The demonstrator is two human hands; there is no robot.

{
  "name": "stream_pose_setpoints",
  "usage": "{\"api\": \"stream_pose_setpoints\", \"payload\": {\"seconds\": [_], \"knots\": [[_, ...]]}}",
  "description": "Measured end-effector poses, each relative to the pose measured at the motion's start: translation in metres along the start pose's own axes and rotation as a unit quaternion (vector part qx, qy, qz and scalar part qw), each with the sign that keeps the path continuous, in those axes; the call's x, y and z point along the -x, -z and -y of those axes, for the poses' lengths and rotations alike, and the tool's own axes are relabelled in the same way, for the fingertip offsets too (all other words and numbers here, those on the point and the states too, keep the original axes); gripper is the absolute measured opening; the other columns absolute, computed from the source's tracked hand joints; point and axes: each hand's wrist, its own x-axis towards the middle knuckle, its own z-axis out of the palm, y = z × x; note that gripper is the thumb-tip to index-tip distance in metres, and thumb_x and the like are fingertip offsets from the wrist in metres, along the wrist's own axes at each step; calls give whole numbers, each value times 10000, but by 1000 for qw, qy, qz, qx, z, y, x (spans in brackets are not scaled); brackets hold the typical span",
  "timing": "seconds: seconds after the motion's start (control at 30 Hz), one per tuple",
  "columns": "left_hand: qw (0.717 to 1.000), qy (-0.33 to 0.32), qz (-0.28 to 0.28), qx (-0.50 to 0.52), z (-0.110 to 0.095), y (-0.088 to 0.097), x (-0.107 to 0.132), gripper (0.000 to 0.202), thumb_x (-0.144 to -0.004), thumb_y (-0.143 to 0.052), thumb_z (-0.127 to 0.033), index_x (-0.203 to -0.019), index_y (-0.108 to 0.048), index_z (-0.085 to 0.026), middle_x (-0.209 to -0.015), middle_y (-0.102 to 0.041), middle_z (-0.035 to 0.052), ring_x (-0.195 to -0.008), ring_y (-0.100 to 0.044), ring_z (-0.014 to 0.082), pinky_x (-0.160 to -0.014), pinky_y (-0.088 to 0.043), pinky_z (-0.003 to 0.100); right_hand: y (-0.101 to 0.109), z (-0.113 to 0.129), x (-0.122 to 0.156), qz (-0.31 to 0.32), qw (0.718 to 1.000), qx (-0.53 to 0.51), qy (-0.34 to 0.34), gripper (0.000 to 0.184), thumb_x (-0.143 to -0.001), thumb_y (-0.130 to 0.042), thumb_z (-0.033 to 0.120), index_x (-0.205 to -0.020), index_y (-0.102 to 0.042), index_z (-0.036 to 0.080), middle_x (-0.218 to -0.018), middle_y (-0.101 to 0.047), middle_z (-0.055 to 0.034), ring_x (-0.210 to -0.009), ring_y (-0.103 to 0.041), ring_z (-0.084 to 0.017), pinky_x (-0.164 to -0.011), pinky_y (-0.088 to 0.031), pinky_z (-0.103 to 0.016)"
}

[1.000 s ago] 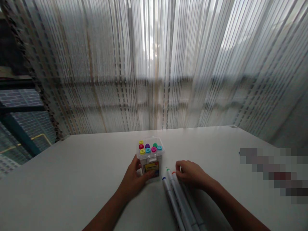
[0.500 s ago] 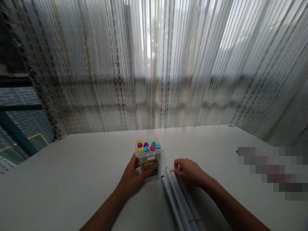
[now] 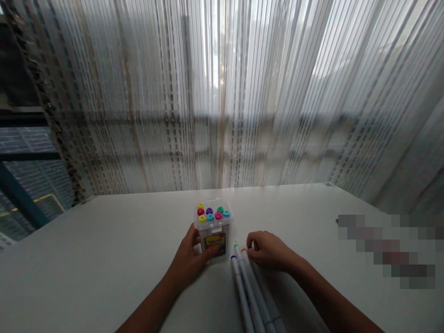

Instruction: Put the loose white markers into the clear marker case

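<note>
Clear plastic forms the marker box, which stands upright on the white worktop just in front of the person. Seven markers already stand inside it, their round caps in yellow, red, purple, green, blue and pink showing through the open top, with room left among them. Beside the box, on its right, several loose markers lie flat in a close bundle, their grey barrels pointing away from the person; blue, green and orange tips show at the far ends. Judged from how things lie, the box is partly filled and the bundle on the worktop is what is left outside it.

The left hand wraps the near side of the box, thumb across the front label and fingers around the left wall, a closed grip that steadies it upright. The right hand rests over the far ends of the loose markers, its fingers curled down onto them near the orange tip; whether it has pinched one marker free or merely touches the bundle cannot be told, since the fingers hide the contact.

Behind the worktop hangs a sheer striped curtain. A blurred patch covers something on the right of the worktop.
</note>
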Motion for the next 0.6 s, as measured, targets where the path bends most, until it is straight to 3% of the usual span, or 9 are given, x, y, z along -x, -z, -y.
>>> {"api": "stream_pose_setpoints", "payload": {"seconds": [0.2, 0.33, 0.47, 0.53, 0.6], "knots": [[1000, -3, 9, -9, 4, 1, -1, 547, -713, -803, -369, -1170, -565, -186, -1171, -709, 112, -1085, -655, 301, -976, -500, 469, -1, 7, 7, -2, 997, 76, -28, 256, -745, -602, 146, -968, -726, 170, -943, -730, -111, -892, -652, -256, -703, -391, -300], [1000, -20, 21, 0, 11, 0, -4, 565, -734, -788, -350, -1216, -545, -185, -1201, -697, 121, -1106, -649, 306, -986, -491, 483, 8, 6, 8, -75, 994, 71, -23, 255, -761, -557, 126, -950, -727, 150, -896, -731, -105, -879, -656, -243, -757, -420, -308], [999, -25, 21, 14, 9, -2, -6, 583, -721, -776, -306, -1244, -545, -191, -1221, -696, 114, -1090, -656, 298, -974, -495, 466, 52, 5, 22, -230, 973, -4, 17, 225, -813, -493, 178, -913, -693, 164, -659, -656, -28, -647, -611, -185, -668, -437, -286], [1000, -24, 17, 12, 6, -3, -6, 593, -708, -770, -282, -1252, -551, -193, -1233, -695, 115, -1080, -653, 299, -967, -494, 466, 84, 11, 35, -331, 941, -36, 62, 192, -827, -494, 248, -887, -664, 182, -606, -614, -8, -572, -578, -175, -602, -438, -283], [999, -35, 15, 7, 4, -3, -5, 617, -703, -769, -270, -1272, -544, -197, -1255, -689, 118, -1096, -642, 304, -978, -481, 473, 117, 23, 45, -434, 891, -55, 124, 156, -829, -525, 308, -858, -633, 200, -635, -622, -11, -551, -570, -168, -564, -439, -282]]}}
